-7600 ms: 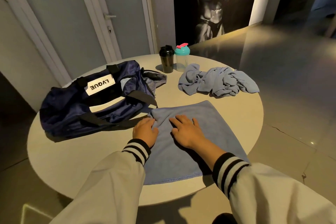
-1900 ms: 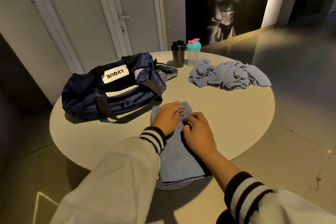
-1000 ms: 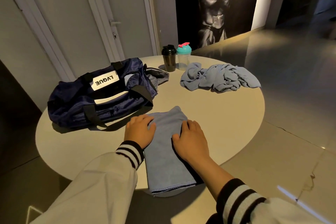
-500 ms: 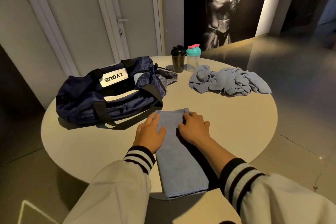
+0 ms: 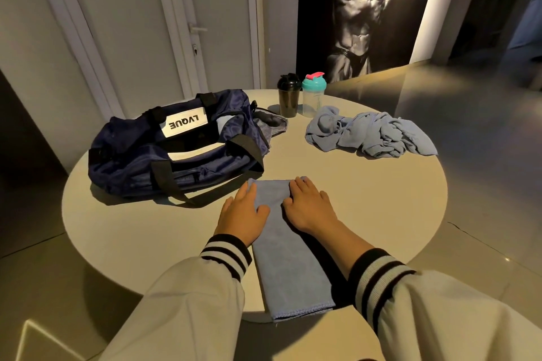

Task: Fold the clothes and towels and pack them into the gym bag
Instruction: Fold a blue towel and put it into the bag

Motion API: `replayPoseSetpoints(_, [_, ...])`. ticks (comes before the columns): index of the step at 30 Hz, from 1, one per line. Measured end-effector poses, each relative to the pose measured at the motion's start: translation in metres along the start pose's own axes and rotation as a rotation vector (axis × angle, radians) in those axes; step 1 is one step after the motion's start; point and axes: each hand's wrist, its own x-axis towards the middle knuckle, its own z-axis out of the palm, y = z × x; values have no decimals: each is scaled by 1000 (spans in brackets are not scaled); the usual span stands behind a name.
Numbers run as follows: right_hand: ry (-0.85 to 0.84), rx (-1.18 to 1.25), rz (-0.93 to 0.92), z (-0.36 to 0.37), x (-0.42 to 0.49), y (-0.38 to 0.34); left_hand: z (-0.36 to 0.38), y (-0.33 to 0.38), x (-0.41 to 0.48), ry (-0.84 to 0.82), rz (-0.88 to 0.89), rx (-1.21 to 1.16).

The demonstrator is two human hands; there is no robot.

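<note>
My left hand (image 5: 242, 215) and right hand (image 5: 308, 208) press flat, fingers straight, on the folded towel (image 5: 290, 267). It overhangs the round counter (image 5: 366, 199) at the near edge.

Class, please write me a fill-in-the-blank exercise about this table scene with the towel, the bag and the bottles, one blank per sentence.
1. The left hand and the right hand rest flat on a folded towel whose colour is ____.
2. The gym bag lies to the ____ of the towel.
3. Behind the crumpled cloth, at the far edge of the table, stand ____ bottles.

Missing words: blue; left; two.
</note>
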Motion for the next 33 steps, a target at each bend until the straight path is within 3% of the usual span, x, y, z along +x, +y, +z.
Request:
replayPoseSetpoints(3, [-27, 65, 82, -3, 3, -3, 0, 0, -1, -7, -6, -34])
replayPoseSetpoints(9, [167, 236, 128, -3, -5, -2, -3, 2, -3, 4, 2, -90])
replayPoseSetpoints(16, [93, 101, 79, -8, 0, -1, -5, 4, -6, -8, 19, -122])
replayPoseSetpoints(26, [1, 45, 173, -13, 12, -9, -6, 5, -5, -11, 18, -57])
replayPoseSetpoints(28, [37, 29, 171, -12, 10, -10, -5, 6, -4, -6, 22, -43])
replayPoseSetpoints(31, [223, -70, 97, -8, 7, -11, -5, 5, -1, -8, 9, -57])
replayPoseSetpoints(33, [237, -79, 80, -4, 6, -12, -4, 4, -1, -5, 6, -64])
